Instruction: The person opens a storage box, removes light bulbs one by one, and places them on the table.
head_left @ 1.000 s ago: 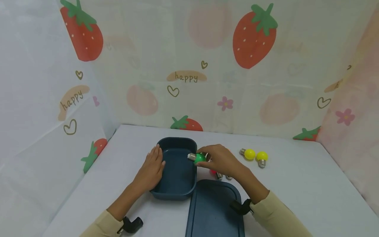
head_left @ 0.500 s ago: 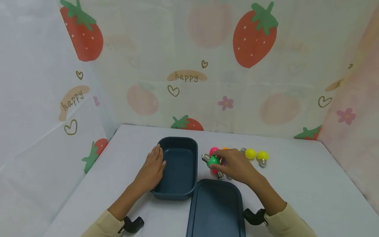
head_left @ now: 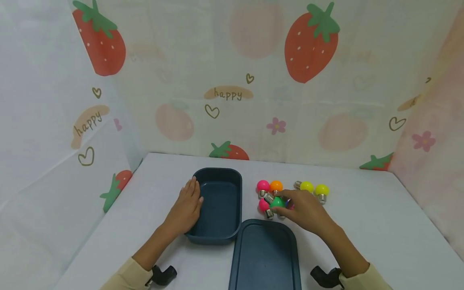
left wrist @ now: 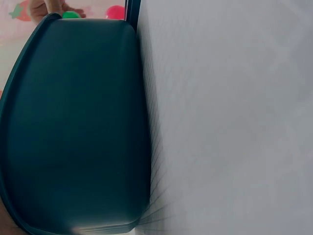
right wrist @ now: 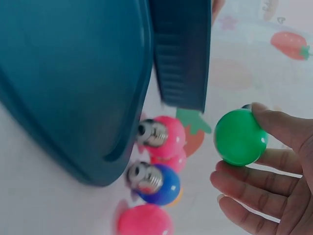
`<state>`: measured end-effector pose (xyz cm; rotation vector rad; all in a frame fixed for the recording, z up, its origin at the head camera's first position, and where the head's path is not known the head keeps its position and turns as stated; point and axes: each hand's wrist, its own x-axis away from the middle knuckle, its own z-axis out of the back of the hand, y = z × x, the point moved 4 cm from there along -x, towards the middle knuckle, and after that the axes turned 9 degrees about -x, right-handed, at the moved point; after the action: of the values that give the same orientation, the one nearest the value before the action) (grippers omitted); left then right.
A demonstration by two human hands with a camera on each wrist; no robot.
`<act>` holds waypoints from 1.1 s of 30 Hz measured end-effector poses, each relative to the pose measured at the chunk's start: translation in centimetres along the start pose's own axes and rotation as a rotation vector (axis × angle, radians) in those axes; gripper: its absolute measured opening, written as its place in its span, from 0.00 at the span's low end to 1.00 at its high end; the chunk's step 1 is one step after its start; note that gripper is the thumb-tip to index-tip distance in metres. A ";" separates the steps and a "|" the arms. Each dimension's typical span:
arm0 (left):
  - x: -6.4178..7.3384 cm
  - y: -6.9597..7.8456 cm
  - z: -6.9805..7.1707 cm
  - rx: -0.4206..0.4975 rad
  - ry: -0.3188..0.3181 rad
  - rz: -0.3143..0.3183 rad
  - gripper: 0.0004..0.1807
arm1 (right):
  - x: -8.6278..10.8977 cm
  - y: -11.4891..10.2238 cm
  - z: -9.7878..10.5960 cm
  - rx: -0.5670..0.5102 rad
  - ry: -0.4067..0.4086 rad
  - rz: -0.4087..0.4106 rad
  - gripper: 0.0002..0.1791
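My right hand [head_left: 306, 209] pinches a green light bulb [head_left: 278, 203] between thumb and fingers, its metal screw base pointing up and left. In the right wrist view the bulb's round green globe hides most of that base. Around it lie a pink bulb [head_left: 263, 185], an orange bulb [head_left: 276, 185] and a second pink bulb [head_left: 264, 205]. A blue bulb [right wrist: 164, 188] shows in the right wrist view. My left hand [head_left: 184, 207] rests with straight fingers against the left rim of a dark blue rectangular box [head_left: 217, 238]. I see no bulb inside the box.
Two yellow bulbs [head_left: 321, 190] lie farther right on the white table [head_left: 369, 221]. A flat dark blue lid [head_left: 266, 257] lies in front of the bulbs, touching or almost touching the box's right front corner. Printed curtains stand behind and at both sides.
My right hand has moved right and slightly toward me, carrying the green bulb from the box's right rim to above the other bulbs. My left hand and the box have stayed put.
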<state>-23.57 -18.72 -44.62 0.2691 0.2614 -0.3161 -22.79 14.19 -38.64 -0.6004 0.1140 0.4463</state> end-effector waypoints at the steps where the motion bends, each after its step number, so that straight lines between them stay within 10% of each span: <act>1: 0.0 0.0 0.0 0.001 -0.001 0.000 0.32 | 0.2 0.2 0.1 -0.003 0.008 -0.004 0.25; 33: -0.2 -0.3 -0.1 -0.013 -0.014 0.002 0.33 | 3.0 7.2 2.6 -0.048 0.062 -0.213 0.26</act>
<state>-23.90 -18.88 -44.75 0.2544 0.2496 -0.3141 -23.32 22.00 -40.93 -0.6658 0.0971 0.2246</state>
